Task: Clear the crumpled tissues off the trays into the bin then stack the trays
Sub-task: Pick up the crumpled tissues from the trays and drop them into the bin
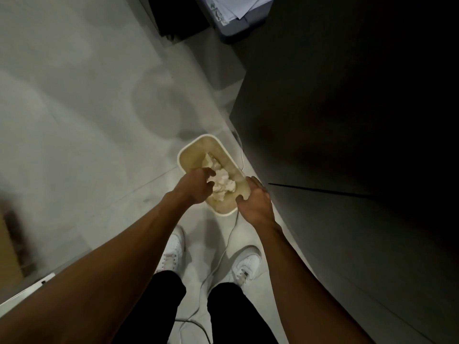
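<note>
Two white lace-up shoes [173, 249] and a thin white cable [224, 247] are seen nearest, on the pale tiled floor [74, 120]. Beyond them, a cream rounded-rectangular plastic bin [196, 142] is stood beside a dark cabinet [347, 120]. Crumpled white tissues [222, 183] are piled inside it. The left hand [196, 186] is held over them, loosely open and empty; the right hand [255, 202] is spread at the rim.

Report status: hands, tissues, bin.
Left hand and right hand open over bin. Crumpled tissues inside. White cable by feet.
</note>
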`<state>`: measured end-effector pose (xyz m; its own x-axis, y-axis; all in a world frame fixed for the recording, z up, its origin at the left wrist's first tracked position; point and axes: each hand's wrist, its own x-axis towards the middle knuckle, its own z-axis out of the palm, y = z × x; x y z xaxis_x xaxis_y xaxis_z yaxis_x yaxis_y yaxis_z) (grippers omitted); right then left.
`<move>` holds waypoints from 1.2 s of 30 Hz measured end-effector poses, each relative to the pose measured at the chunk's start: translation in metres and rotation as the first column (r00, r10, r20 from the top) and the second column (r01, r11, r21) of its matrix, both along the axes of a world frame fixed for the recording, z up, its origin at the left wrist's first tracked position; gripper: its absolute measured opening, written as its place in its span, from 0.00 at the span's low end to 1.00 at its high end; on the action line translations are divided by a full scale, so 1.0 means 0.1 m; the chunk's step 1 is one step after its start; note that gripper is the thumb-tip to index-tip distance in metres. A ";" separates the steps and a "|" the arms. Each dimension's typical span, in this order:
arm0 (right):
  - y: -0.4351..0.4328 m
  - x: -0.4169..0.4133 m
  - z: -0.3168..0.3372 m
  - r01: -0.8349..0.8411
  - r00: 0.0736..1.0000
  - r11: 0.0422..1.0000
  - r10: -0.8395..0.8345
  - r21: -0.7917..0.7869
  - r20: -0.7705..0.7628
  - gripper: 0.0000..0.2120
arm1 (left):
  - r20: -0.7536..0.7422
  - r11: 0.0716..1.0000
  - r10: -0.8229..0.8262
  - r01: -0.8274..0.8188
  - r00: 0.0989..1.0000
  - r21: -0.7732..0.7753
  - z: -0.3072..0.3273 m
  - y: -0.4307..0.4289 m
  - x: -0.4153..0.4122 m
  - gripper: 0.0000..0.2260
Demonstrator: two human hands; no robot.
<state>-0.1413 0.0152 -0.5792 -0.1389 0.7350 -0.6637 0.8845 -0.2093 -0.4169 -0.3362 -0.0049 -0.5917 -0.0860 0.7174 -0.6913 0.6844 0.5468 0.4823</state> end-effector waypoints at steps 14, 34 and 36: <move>-0.24 -0.35 2.47 0.208 0.966 0.974 -0.190 0.085 -0.177 0.26 | 0.049 0.977 0.087 -0.095 0.995 0.188 2.53 -0.21 -0.09 0.12; -0.47 0.57 5.71 0.602 0.788 0.608 -0.347 0.518 -0.508 0.24 | 0.266 0.820 -0.219 0.030 0.939 0.571 5.75 0.34 0.78 0.10; -0.50 0.79 5.87 0.630 0.772 0.548 -0.363 0.550 -0.523 0.23 | 0.279 0.797 -0.273 0.054 0.921 0.601 5.93 0.37 1.02 0.10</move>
